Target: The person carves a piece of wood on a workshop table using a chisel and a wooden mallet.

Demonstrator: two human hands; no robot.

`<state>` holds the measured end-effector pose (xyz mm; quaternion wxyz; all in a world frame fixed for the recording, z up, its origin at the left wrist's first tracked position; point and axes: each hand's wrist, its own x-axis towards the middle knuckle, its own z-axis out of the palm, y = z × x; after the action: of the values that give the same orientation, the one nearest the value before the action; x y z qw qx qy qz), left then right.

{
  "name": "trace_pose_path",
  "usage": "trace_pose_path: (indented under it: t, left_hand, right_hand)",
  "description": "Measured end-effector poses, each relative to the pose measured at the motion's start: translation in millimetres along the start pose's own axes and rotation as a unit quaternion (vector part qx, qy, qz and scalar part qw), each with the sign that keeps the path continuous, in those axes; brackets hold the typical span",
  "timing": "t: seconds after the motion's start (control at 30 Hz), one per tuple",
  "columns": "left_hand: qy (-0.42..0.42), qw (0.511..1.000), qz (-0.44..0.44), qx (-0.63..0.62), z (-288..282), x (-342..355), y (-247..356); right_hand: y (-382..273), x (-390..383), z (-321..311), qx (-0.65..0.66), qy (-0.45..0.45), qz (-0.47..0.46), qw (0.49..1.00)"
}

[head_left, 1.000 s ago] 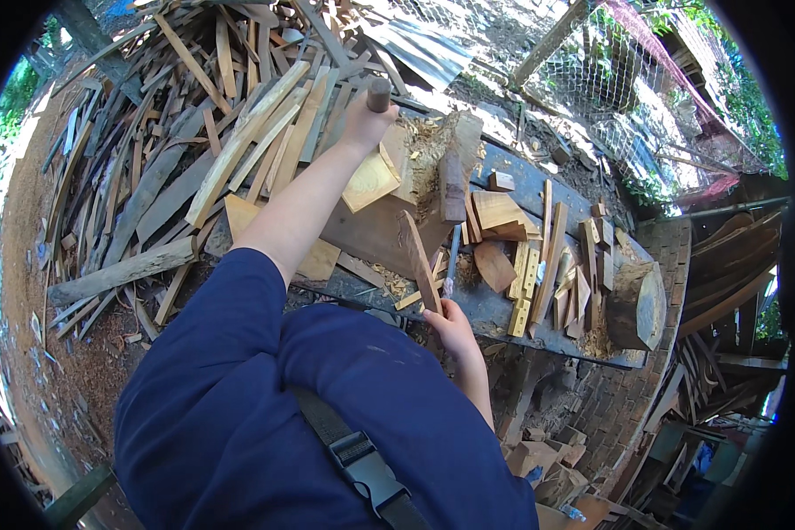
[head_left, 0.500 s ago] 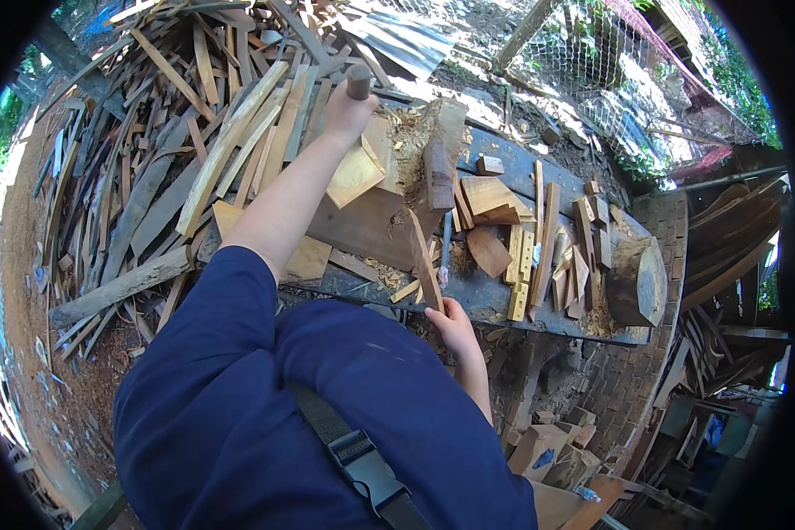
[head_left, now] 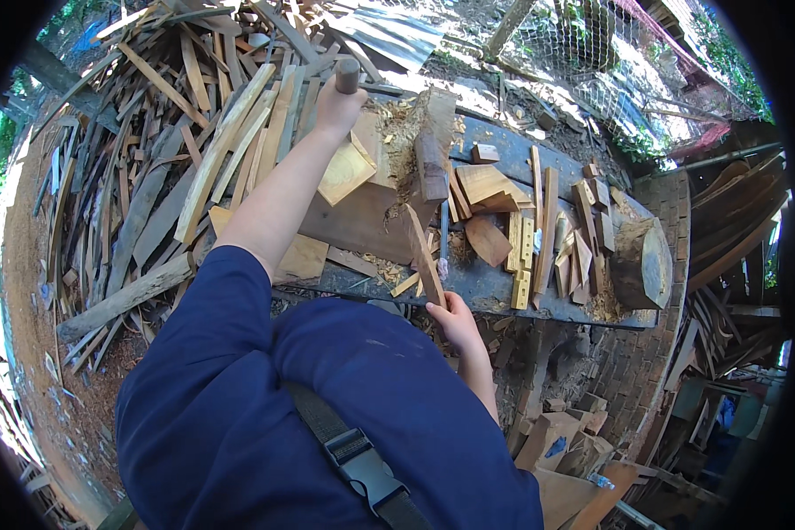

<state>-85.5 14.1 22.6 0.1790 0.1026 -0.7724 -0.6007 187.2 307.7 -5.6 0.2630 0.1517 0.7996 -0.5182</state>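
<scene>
My left hand (head_left: 337, 113) is wrapped round a thick round wooden handle (head_left: 347, 76), whose end sticks up above the fist. The rest of that tool is hidden beneath my hand. A square pale wood block (head_left: 346, 171) lies just below my left wrist. My right hand (head_left: 456, 320) pinches the lower end of a thin, narrow strip of brown wood (head_left: 423, 254). This strip slants up and away, its far end close to a rough, chopped wooden block (head_left: 432, 163) that has chips around it.
On the dark workbench (head_left: 495, 296) lie yellow wood pieces with holes (head_left: 521, 274), several offcuts and a short log (head_left: 642, 263). Scrap strips (head_left: 150, 177) are heaped at the left. Wire mesh (head_left: 623, 93) stands at the far right, with more offcuts (head_left: 556, 437) below the bench.
The view has shifted slightly. Both hands keep their grips, and the wood strip stays in nearly the same place by the chopped block.
</scene>
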Motion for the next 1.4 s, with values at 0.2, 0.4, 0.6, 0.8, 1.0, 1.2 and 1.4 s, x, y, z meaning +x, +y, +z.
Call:
trace_pose_path:
  t: [0.2,0.4,0.6,0.8,1.0,1.2,1.4]
  left_hand:
    - [-0.004,1.000,0.010,0.026,4.6,5.7,-8.3]
    - [-0.064,0.997,0.008,0.033,2.8,13.0,-10.9]
    - [-0.095,0.994,0.033,-0.042,2.8,15.6,-13.9]
    - [-0.157,0.987,0.037,0.012,-2.5,23.3,-20.9]
    - [-0.142,0.989,0.034,-0.003,-4.1,22.9,-23.4]
    - [-0.116,0.992,0.035,-0.020,-5.1,14.0,-17.3]
    - [-0.105,0.994,0.031,-0.012,-7.3,14.9,-23.1]
  right_hand:
    - [-0.1,5.4,0.9,0.052,-0.017,0.007,0.998]
    - [-16.2,2.1,3.9,0.215,-0.037,0.003,0.976]
    - [-21.6,-1.4,8.7,0.316,-0.004,-0.011,0.949]
    - [-31.8,-3.5,2.3,0.338,-0.006,-0.035,0.940]
    - [-55.6,2.8,-5.3,0.306,0.031,-0.225,0.924]
    - [-146.7,10.6,4.4,0.342,-0.092,-0.310,0.882]
    - [-254.1,15.7,14.5,0.434,-0.303,-0.148,0.835]
